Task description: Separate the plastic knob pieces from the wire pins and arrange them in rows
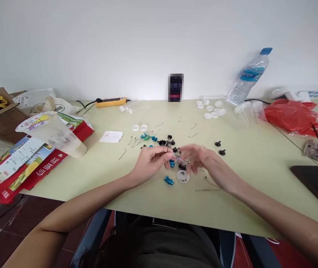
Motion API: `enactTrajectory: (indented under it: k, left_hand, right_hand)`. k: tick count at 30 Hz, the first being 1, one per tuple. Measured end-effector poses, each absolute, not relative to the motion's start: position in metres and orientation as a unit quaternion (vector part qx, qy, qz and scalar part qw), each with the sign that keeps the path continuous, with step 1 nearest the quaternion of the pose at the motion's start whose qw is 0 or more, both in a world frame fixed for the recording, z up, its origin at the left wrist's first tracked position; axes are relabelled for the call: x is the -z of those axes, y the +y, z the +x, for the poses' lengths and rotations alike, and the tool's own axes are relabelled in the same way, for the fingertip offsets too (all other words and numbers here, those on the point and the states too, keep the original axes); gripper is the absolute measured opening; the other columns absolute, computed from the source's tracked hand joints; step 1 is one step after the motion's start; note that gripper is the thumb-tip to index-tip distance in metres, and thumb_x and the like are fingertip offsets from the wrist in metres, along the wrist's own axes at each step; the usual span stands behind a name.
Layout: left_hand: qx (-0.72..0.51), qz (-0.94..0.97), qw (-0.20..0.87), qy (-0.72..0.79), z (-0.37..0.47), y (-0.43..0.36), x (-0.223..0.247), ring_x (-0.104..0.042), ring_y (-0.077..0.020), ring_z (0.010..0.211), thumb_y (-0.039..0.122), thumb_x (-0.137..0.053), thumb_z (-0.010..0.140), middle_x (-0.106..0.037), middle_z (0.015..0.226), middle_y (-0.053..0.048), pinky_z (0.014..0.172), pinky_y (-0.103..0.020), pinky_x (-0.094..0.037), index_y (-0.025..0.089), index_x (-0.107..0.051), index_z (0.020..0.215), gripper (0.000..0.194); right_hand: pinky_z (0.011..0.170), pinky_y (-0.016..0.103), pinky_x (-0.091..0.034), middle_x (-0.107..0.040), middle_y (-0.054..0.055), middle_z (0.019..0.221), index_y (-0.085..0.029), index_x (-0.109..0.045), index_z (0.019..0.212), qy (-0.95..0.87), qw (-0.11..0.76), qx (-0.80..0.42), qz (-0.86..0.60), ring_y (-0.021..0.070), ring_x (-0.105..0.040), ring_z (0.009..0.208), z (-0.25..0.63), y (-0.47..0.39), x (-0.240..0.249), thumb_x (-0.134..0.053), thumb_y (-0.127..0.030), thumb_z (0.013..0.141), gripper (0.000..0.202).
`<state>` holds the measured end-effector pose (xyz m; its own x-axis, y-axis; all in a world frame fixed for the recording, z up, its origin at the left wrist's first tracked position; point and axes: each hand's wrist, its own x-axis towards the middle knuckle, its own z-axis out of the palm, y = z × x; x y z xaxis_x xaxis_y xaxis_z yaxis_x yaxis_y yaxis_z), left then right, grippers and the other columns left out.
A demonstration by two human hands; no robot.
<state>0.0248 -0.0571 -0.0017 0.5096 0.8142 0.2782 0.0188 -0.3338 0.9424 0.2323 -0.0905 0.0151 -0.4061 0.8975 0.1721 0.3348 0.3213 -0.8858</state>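
L hand (pixel 155 160) clamped on thin metal pc (pixel 175 156); R hand (pixel 200 155) just beside, blurred, grip can't be told; white cap (pixel 183 181) seen nearby.

Clear bottle (pixel 248 80), counter's (pixel 153 201) back edge, toward the right corner: blue label (pixel 251 74), white capitals "ATER", preceding part curving from view. Pale bag (pixel 65 108), back left: dark lettering, "mer". Red packaging (pixel 47 172), left end: large white Chinese characters, white heart (pixel 60 155); white sticker (pixel 17 156), numeral "4", finer print illegible. "mer" and "4" read with some doubt.
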Motion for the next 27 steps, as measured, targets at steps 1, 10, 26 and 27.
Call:
enactTrajectory:
  k: [1, 10, 26, 27]
  left_hand:
    - [-0.426, 0.751, 0.419, 0.282, 0.024, -0.058, 0.002, -0.059, -0.0107, 0.063, 0.029, -0.055, 0.087, -0.064, 0.073, -0.005, 0.063, -0.023, -0.049, 0.014, -0.067, 0.085, 0.020]
    - [-0.348, 0.689, 0.569, 0.284, 0.035, -0.063, 0.005, -0.059, -0.0102, 0.058, 0.033, -0.053, 0.088, -0.061, 0.070, -0.004, 0.059, -0.023, -0.051, 0.011, -0.063, 0.079, 0.026]
    - [-0.267, 0.661, 0.632, 0.305, 0.045, -0.064, 0.013, -0.049, -0.0070, 0.054, 0.036, -0.061, 0.082, -0.059, 0.071, -0.003, 0.050, -0.020, -0.042, 0.011, -0.063, 0.076, 0.026]
    - [-0.272, 0.643, 0.653, 0.296, 0.044, -0.062, 0.012, -0.050, -0.0074, 0.055, 0.037, -0.060, 0.083, -0.060, 0.073, -0.004, 0.052, -0.020, -0.044, 0.011, -0.063, 0.077, 0.027]
  right_hand:
    - [0.045, 0.026, -0.040, -0.065, 0.007, 0.079, -0.017, -0.058, 0.101, -0.693, 0.303, -0.501, -0.420, 0.0120, -0.053, 0.051, 0.230, -0.091, -0.016, -0.017, -0.057, 0.095, 0.058]
    - [0.052, 0.029, -0.035, -0.060, 0.002, 0.065, -0.015, -0.063, 0.093, -0.889, 0.269, 0.138, -0.344, 0.0134, -0.048, 0.057, 0.235, -0.096, -0.009, -0.039, -0.016, 0.094, 0.024]
    - [0.056, 0.027, -0.035, -0.062, 0.000, 0.068, -0.022, -0.061, 0.094, -0.913, 0.281, 0.050, -0.292, 0.0113, -0.052, 0.058, 0.267, -0.077, -0.023, -0.044, -0.022, 0.095, 0.016]
    - [0.055, 0.025, -0.035, -0.061, -0.001, 0.066, -0.022, -0.061, 0.090, -0.904, 0.290, -0.012, -0.314, 0.0099, -0.051, 0.055, 0.265, -0.078, -0.024, -0.043, -0.024, 0.096, 0.019]
